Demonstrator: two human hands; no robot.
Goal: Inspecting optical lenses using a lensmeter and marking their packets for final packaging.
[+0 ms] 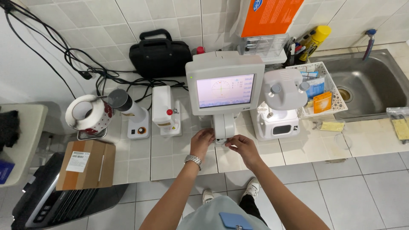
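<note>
A white optical instrument [224, 76] with a lit screen stands on the tiled counter [179, 157]. Both hands reach to its base under the screen. My left hand [202, 141], with a metal watch on the wrist, touches the left side of the stand. My right hand [241, 146] pinches something small at the right side of the stand, too small to tell. The fingers of both hands are curled at the base.
A white device [279, 104] stands right of the instrument, a white basket [320, 91] and a steel sink [370, 83] beyond it. To the left are a small white machine [165, 111], a lamp-like device [130, 111], a tape roll [87, 113], a cardboard box [86, 165] and a black bag [159, 55].
</note>
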